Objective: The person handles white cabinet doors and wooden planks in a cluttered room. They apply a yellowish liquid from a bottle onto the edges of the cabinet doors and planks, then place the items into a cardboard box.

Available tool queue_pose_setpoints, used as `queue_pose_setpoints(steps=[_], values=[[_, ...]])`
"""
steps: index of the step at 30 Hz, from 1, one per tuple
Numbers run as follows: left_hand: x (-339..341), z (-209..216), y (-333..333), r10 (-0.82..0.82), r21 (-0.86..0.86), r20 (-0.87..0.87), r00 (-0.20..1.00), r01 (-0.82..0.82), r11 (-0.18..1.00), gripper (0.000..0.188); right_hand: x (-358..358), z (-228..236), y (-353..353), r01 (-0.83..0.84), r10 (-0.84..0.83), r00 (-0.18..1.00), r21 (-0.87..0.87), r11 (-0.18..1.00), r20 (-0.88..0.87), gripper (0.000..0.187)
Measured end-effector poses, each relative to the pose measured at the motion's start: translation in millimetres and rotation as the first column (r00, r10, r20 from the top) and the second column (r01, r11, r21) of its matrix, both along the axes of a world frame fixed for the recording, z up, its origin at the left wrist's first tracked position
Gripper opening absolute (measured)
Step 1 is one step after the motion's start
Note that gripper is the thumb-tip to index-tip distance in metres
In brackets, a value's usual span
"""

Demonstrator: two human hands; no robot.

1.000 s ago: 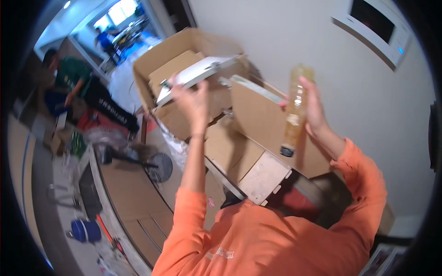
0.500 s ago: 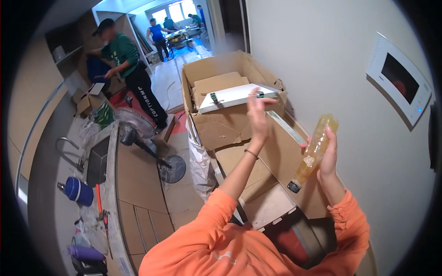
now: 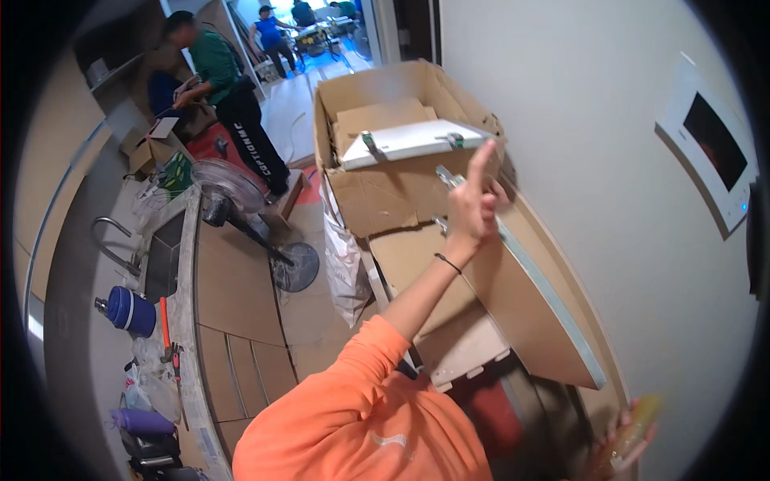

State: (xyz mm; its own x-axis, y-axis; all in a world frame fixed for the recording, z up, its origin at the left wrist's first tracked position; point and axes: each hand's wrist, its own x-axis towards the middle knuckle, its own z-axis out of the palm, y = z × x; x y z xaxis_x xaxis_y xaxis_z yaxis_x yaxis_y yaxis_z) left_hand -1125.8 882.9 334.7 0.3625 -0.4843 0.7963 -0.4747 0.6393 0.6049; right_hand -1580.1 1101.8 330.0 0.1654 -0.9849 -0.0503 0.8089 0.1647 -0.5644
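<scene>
My left hand (image 3: pixel 473 208) is raised near the top of a brown cabinet panel (image 3: pixel 533 309) with a pale edge. One finger points up, the others are bent, and I see nothing held. Metal hinges (image 3: pixel 449 176) show beside this hand; whether it touches them or the panel, I cannot tell. Low at the right, my right hand (image 3: pixel 628 437) is wrapped round a clear plastic bottle (image 3: pixel 643 413) of yellowish stuff, partly blurred. Beyond my left hand, a white panel (image 3: pixel 417 141) with two hinges lies across a large open cardboard box (image 3: pixel 377 200).
A wall with an intercom screen (image 3: pixel 712 148) bounds the right side. At left are a standing fan (image 3: pixel 228 186) and a counter with a sink (image 3: pixel 166 252), blue jug (image 3: pixel 131 311) and red-handled tool (image 3: pixel 166 321). A person in green (image 3: pixel 215 64) stands beyond the fan; others work farther back.
My right hand has carried the bottle down and rightward to the lower corner. My left hand has shifted right and slightly down, its spread fingers now mostly bent. The view has turned somewhat.
</scene>
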Motion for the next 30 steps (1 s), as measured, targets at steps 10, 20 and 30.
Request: queue_pose_setpoints(steps=[10,20,30], values=[[13.1,-7.4,56.2,-0.057,-0.053,-0.168,0.984,0.049,0.997,0.099,77.2,-105.6,43.9,-0.019,-0.096,0.957,0.387,0.922,0.275,0.063],[16.9,-66.8,96.5,0.288,0.116,-0.814,0.505,-0.344,0.932,0.070,103.4,-120.9,76.9,0.203,-0.176,0.978,0.309,0.929,-0.111,0.060],[59.9,-114.7,235.2,0.174,0.261,-0.919,0.354,0.213,0.942,0.090,144.8,-141.7,129.0,0.040,-0.036,0.999,0.370,0.928,-0.017,0.059]])
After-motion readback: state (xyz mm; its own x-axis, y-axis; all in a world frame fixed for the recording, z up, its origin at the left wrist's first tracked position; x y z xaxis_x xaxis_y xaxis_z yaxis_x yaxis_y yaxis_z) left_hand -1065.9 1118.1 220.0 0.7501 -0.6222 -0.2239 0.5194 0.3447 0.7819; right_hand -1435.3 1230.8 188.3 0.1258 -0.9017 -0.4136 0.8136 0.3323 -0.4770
